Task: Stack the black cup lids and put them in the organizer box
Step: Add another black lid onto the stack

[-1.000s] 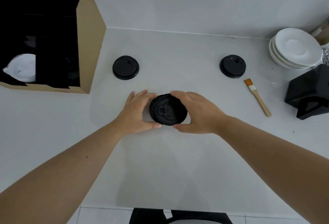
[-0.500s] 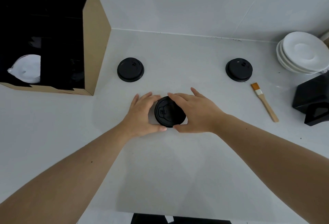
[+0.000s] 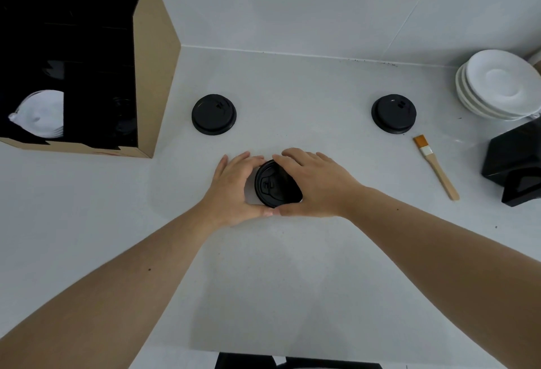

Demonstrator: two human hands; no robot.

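I've got the round black plastic cup-lid stack (image 3: 275, 185) centre counter, my left hand (image 3: 234, 185) and right hand (image 3: 314, 182) cupped around its rim, probably squaring it. Loose black lids wait at eleven (image 3: 214, 114) and one (image 3: 393, 113); the cardboard organizer box (image 3: 155, 75) sits at ten.

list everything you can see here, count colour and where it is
lid stack: one stack, count unclear, black, centre of the counter, between both hands
loose lids: 2, black, one left of centre, one right of centre, both flat on the counter
organizer box: 1, brown outside and black inside, far left, open side facing the camera
white lids: one stack, white, in the box's left compartment
plates: one stack, white, far right by the wall
brush: 1, wooden handle with orange bristles, right of the hands
black object: 1, right edge, cannot tell what it is
counter: 1, white
left hand: cupped around the stack's left side
right hand: cupped around its right side
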